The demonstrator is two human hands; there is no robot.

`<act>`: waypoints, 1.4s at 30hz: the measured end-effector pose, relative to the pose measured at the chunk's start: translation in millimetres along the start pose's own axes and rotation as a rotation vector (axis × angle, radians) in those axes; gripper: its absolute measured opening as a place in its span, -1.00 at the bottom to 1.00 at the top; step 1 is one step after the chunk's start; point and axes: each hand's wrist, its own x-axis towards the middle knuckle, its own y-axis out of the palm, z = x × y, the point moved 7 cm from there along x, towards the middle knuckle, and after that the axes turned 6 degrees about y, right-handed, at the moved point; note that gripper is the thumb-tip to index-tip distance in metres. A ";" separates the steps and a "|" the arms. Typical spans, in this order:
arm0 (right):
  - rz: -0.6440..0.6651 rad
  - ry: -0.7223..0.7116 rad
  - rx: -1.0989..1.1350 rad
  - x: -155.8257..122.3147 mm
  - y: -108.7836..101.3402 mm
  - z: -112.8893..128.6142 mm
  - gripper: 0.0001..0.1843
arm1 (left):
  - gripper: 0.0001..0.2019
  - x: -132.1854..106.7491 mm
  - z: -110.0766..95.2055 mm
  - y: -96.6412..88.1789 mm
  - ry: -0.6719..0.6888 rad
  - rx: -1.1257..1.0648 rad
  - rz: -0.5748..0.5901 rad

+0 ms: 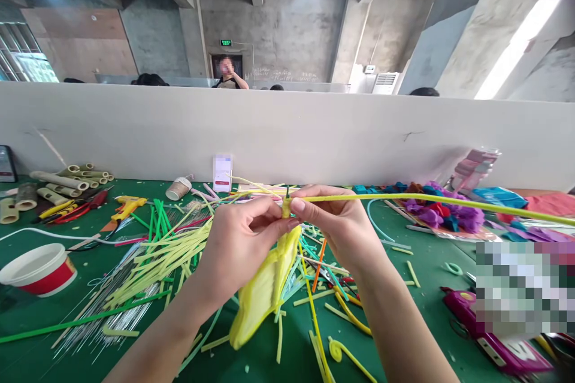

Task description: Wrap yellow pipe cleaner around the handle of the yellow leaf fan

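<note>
In front of me hangs a flat yellow leaf-like or petal-like piece (265,281), its edges and middle rib made of fuzzy yellow strips. My left hand (245,245) is closed in a pinch round its narrow upper end, where a dark green tip pokes up. Close beside it, my right hand (339,224) pinches a long yellow pipe cleaner (395,197) against that same end. The pipe cleaner stretches off past the right edge of the view. The fingers hide how the strip meets the stem.
Yellow pipe cleaners (175,251), thin wires and cut bits litter the green table (251,365). To the left are a paper cup (40,269), a yellow glue gun (128,207) and bamboo pieces (58,182). A phone (223,173) leans on the white partition (287,131). Purple material (431,209) lies right.
</note>
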 end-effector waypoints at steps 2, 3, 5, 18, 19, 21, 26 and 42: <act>0.037 -0.003 0.014 -0.2 0.3 1.5 -0.92 | -0.85 0.0 -0.1 -0.4 0.007 0.000 0.027; 0.049 0.000 0.023 -0.2 0.3 1.8 -0.92 | -0.86 0.2 -0.5 -0.6 0.016 0.007 0.036; 0.055 0.010 0.040 0.2 -0.1 1.5 -0.91 | -0.85 1.1 -1.9 -1.1 0.041 0.031 0.041; 0.011 -0.154 -0.058 -8.2 5.7 18.2 -0.91 | -0.81 2.8 -16.3 -1.2 0.222 0.107 0.136; 0.028 -0.153 -0.048 -8.7 6.4 18.1 -0.91 | -0.81 2.8 -16.3 -0.5 0.219 0.078 0.165; 0.064 -0.142 -0.010 -9.1 7.6 16.3 -0.91 | -0.79 3.0 -15.3 2.1 0.201 -0.006 0.246; 0.174 -0.063 0.064 -5.9 14.7 5.8 -0.93 | -0.78 7.1 -5.5 6.2 0.133 -0.218 0.389; -0.062 -0.141 -0.101 -13.6 11.0 18.4 -0.86 | -0.88 -2.3 -21.8 -6.6 0.178 0.153 -0.097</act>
